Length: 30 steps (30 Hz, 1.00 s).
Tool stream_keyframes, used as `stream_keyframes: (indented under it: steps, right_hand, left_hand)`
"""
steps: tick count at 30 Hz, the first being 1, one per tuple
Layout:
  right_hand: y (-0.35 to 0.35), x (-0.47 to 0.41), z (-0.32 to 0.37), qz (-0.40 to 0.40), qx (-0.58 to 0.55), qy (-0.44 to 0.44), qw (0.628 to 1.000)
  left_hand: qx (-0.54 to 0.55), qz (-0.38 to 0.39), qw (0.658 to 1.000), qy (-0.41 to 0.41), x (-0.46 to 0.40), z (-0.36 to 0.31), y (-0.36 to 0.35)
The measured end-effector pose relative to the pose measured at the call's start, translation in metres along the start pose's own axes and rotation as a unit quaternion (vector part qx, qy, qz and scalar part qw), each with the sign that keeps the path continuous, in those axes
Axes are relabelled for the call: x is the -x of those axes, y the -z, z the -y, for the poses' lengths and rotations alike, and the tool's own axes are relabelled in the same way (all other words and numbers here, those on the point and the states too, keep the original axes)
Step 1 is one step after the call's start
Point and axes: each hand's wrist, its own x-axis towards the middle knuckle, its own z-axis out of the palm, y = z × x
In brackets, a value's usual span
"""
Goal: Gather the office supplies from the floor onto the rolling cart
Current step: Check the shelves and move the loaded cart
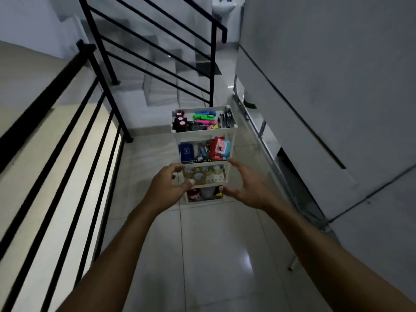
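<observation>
Standing at centre frame on pale floor tiles (209, 255): white rolling cart (231, 131), four tiers, loaded.
Top tier: highlighters (203, 115) in green, blue and pink, dark pens (226, 120) at its right, maroon rolls (180, 121) at its left.
Second tier: blue box (186, 152), red-and-pink packets (219, 148).
Third tier: clear tape rolls (203, 174) (partly masked by the hands).
Bottom tier: contents too dim to name.
No loose supplies visible on the tiles; gathering judged near done or done.

Reaching toward the cart from lower frame: left hand (167, 188), fingers spread and slightly curved, holding nothing; right hand (244, 185), likewise spread and empty. Contact with the cart frame not certain from this view.

Risks, as judged: tall narrow cart on casters beside descending stairs (162, 86) at upper centre; a hard push could roll it toward the steps or tip it, spilling the open top tier. Glossy tiles may let it run on.

Surroundings: black railing (67, 136) along the left edge and across upper frame, grey wall panels (326, 75) at right, white basin (224, 6) at top. Narrow passage, little room to turn.
</observation>
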Motion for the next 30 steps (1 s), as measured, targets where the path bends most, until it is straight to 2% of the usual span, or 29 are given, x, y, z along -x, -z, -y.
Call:
stream_keyframes:
  steps: [6,14,24,30]
  right_hand:
    - [0.034,-0.031,0.033,-0.007,0.087,-0.011,0.996]
    - [0.024,-0.115,0.044,-0.023,0.127,-0.024,0.991]
    - [0.027,-0.224,-0.012,-0.029,0.172,-0.073,0.982]
    - [0.029,-0.299,-0.07,-0.001,0.206,-0.115,0.972]
  left_hand:
    - [-0.019,-0.01,0.999,-0.034,-0.019,-0.03,0.042]
    - [-0.037,0.013,0.999,-0.017,-0.098,-0.001,0.068]
    - [-0.084,0.06,0.994,0.037,-0.22,0.037,0.048]
    - [-0.105,0.064,0.985,0.123,-0.299,0.072,0.007]
